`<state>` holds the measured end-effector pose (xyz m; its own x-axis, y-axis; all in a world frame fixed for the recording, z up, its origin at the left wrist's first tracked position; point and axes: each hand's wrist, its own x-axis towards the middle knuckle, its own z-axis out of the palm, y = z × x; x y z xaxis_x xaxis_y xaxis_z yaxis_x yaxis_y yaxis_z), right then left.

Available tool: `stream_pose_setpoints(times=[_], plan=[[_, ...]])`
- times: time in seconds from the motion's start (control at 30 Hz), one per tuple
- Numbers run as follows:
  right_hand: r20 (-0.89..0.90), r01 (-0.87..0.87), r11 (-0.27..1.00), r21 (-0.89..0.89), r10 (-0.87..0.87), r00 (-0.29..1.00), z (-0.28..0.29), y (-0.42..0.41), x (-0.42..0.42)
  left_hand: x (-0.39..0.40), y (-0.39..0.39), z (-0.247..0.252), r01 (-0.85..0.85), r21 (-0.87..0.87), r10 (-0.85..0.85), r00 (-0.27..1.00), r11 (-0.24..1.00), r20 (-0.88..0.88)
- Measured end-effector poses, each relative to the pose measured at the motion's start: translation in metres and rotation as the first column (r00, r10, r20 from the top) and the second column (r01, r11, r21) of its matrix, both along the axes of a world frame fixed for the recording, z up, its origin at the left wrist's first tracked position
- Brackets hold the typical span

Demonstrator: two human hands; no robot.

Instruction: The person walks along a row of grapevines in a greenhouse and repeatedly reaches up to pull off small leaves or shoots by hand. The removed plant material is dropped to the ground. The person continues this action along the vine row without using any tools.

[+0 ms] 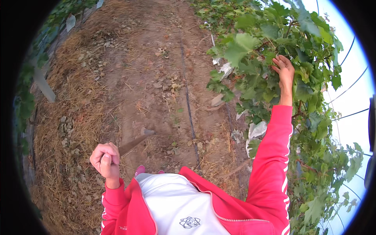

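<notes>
My left hand (106,160) is closed around the top of a long wooden tool handle (132,146). That handle slants down and away to the soil, where a small grey tool head (149,132) shows; its exact kind is unclear. Up at the right, my right hand (283,69) reaches into the leaves of a grapevine (249,77). Its fingers are bent beside leaves and thin stems, and whether they pinch a stem cannot be made out.
Dry straw (76,97) covers the soil at left. A dark drip line (188,108) runs along the path. White bags (258,129) hang low in the vines. A pale post (44,83) leans at far left, and a block (217,100) lies beneath the vines.
</notes>
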<state>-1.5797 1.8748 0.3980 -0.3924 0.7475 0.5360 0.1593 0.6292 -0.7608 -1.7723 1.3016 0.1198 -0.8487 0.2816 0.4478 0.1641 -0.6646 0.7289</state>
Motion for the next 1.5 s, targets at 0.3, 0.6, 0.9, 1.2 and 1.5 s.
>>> stream_pose_setpoints(times=[0.3,0.6,0.9,1.2,1.5], plan=[[0.326,0.065,0.949,0.308,-0.17,0.93,-0.005,0.02,0.027,-0.001,-0.003,0.0,0.005,0.034,-0.004,1.0,0.999,-0.026],[0.806,-0.296,0.855,0.426,-0.21,0.553,-0.05,-0.065,-0.015,-0.002,0.001,0.003,0.007,0.039,-0.005,0.999,0.999,-0.047],[0.541,-0.011,0.847,0.532,-0.33,0.773,-0.114,-0.032,-0.021,-0.003,0.001,-0.001,0.007,0.038,-0.006,0.999,0.999,-0.034],[0.091,0.291,0.923,0.251,-0.322,0.942,-0.1,0.084,-0.048,0.005,-0.001,0.003,0.004,-0.006,-0.004,1.0,1.0,0.022],[0.059,0.279,0.947,0.158,-0.291,0.955,-0.116,0.094,-0.047,0.02,-0.008,0.002,-0.002,-0.003,0.002,1.0,1.0,0.021]])
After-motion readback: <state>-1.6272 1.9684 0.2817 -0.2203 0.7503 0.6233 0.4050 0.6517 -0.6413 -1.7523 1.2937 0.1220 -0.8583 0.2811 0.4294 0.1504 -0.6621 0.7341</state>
